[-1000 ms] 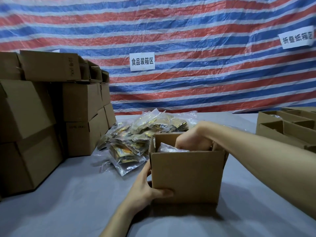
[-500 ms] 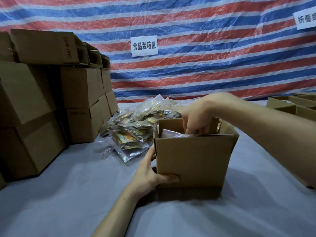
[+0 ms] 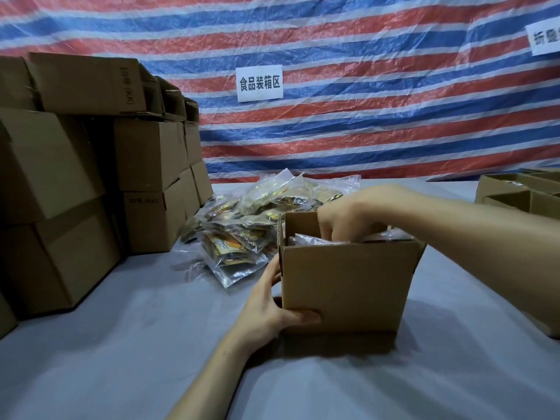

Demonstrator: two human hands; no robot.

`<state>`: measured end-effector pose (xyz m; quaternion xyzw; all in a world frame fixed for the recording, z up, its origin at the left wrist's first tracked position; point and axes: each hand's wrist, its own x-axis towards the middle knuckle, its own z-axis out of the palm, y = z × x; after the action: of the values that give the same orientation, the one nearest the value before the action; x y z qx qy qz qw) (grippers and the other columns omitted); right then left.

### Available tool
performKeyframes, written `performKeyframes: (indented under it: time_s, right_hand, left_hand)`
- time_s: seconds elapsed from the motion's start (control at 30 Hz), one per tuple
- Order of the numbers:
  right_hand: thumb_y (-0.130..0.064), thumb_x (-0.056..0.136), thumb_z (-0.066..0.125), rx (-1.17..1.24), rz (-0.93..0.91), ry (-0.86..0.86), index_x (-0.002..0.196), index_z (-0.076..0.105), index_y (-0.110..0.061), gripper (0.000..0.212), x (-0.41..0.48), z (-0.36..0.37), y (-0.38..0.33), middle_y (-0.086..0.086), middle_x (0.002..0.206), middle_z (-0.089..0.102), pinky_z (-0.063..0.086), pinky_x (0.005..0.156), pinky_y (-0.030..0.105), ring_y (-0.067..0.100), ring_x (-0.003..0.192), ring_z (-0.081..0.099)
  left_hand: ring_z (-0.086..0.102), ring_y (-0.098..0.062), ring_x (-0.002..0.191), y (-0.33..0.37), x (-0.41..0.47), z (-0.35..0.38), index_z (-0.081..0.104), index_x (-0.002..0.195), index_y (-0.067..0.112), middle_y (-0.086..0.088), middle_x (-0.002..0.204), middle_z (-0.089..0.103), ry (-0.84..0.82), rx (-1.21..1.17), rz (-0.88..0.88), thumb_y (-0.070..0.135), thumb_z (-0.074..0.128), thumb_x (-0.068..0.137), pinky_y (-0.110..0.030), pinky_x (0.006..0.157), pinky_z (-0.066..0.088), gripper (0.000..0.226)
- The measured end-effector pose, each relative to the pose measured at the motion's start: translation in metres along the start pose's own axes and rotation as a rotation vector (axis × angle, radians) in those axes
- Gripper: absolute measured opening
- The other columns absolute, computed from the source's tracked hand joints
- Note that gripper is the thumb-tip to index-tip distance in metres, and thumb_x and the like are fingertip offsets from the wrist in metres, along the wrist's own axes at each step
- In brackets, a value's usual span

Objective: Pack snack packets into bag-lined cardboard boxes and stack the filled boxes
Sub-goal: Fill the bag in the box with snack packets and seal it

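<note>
Grey table: box holds packets; left hand grips box; right hand inside, grip hidden.

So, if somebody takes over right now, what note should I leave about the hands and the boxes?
Left hand: grips the near left corner of the box, thumb on its front.
Right hand: fingers are down inside the box, at the clear plastic; whether they hold anything is hidden.
Things: loose packets are piled on the table behind the box; the stack of closed boxes is at left, spare boxes at right.
Done: this box is filled near to its rim.
Left: close it, stack it, then pack the pile.
</note>
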<state>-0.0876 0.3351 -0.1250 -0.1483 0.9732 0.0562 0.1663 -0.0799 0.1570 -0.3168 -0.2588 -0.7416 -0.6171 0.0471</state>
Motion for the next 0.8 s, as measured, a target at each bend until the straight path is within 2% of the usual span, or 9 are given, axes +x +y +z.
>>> performKeyframes:
  time_s: [0.07,0.13,0.23,0.33,0.43,0.53,0.63,0.73,0.8]
  right_hand:
    - [-0.008,0.090,0.061,-0.006,-0.006,0.036,0.067,0.078,-0.021,0.031,-0.008,-0.014,0.006,-0.008,0.069,0.070,0.057,0.064,0.025,0.015,0.078,0.069]
    - [-0.010,0.088,0.067,0.043,-0.011,0.082,0.059,0.078,-0.026,0.036,-0.015,-0.024,0.011,-0.010,0.061,0.069,0.056,0.061,0.024,0.015,0.072,0.068]
    - [-0.029,0.084,0.081,0.058,-0.037,0.219,0.062,0.078,-0.024,0.022,-0.024,-0.031,0.015,-0.009,0.062,0.071,0.053,0.056,0.022,0.014,0.070,0.069]
    - [-0.037,0.084,0.081,0.081,-0.060,0.313,0.072,0.076,-0.022,0.019,-0.024,-0.028,0.018,-0.006,0.066,0.072,0.055,0.053,0.021,0.016,0.070,0.070]
    - [-0.033,0.090,0.074,0.009,-0.099,0.278,0.083,0.075,-0.026,0.010,-0.017,-0.012,0.017,-0.005,0.081,0.072,0.061,0.062,0.028,0.016,0.078,0.069]
    - [-0.028,0.094,0.069,0.045,-0.128,0.234,0.082,0.074,-0.034,0.014,-0.022,-0.010,0.019,-0.014,0.087,0.071,0.053,0.070,0.024,0.009,0.086,0.066]
    - [-0.043,0.101,0.056,0.090,-0.142,0.135,0.084,0.074,-0.036,0.025,-0.027,-0.012,0.017,-0.019,0.086,0.071,0.050,0.075,0.022,0.004,0.085,0.066]
    - [-0.067,0.090,0.052,0.260,-0.161,-0.011,0.103,0.074,-0.035,0.041,-0.031,-0.007,0.018,-0.014,0.097,0.075,0.061,0.082,0.027,0.008,0.092,0.073]
    - [-0.061,0.089,0.057,0.326,-0.203,0.012,0.108,0.075,-0.031,0.039,-0.032,-0.005,0.024,-0.014,0.096,0.076,0.061,0.081,0.025,0.007,0.093,0.074]
  left_hand:
    - [0.056,-0.017,0.129,0.001,0.001,0.000,0.053,0.139,0.032,0.009,0.129,0.067,-0.002,0.001,0.001,0.027,0.097,0.049,-0.039,0.101,0.053,0.100]
    - [0.057,-0.015,0.128,0.002,0.000,0.001,0.054,0.138,0.033,0.010,0.128,0.067,-0.001,0.001,0.004,0.028,0.096,0.048,-0.035,0.102,0.053,0.099]
    - [0.057,-0.014,0.128,0.004,-0.001,0.001,0.054,0.136,0.032,0.011,0.127,0.067,-0.006,-0.005,0.003,0.028,0.096,0.048,-0.028,0.097,0.052,0.098]
    - [0.057,-0.013,0.127,0.005,-0.002,0.002,0.056,0.135,0.033,0.012,0.125,0.068,-0.005,-0.014,-0.001,0.024,0.096,0.049,-0.019,0.090,0.051,0.095]
    - [0.058,-0.014,0.125,0.005,-0.002,0.002,0.056,0.134,0.034,0.012,0.122,0.069,-0.003,-0.030,-0.010,0.021,0.095,0.050,-0.020,0.086,0.053,0.094]
    - [0.058,-0.015,0.125,0.005,-0.002,0.002,0.056,0.134,0.034,0.011,0.123,0.069,-0.001,-0.031,-0.020,0.022,0.095,0.049,-0.021,0.085,0.054,0.094]
    - [0.057,-0.013,0.126,0.006,-0.003,0.002,0.056,0.135,0.036,0.012,0.125,0.068,0.006,-0.026,-0.023,0.024,0.096,0.049,-0.019,0.085,0.053,0.096]
    - [0.057,-0.011,0.126,0.006,-0.003,0.002,0.055,0.135,0.037,0.014,0.126,0.067,0.006,-0.017,-0.021,0.026,0.097,0.048,-0.019,0.086,0.053,0.097]
    - [0.058,-0.013,0.126,0.005,-0.003,0.002,0.055,0.135,0.035,0.013,0.125,0.067,0.008,-0.017,-0.025,0.025,0.097,0.048,-0.020,0.086,0.053,0.098]
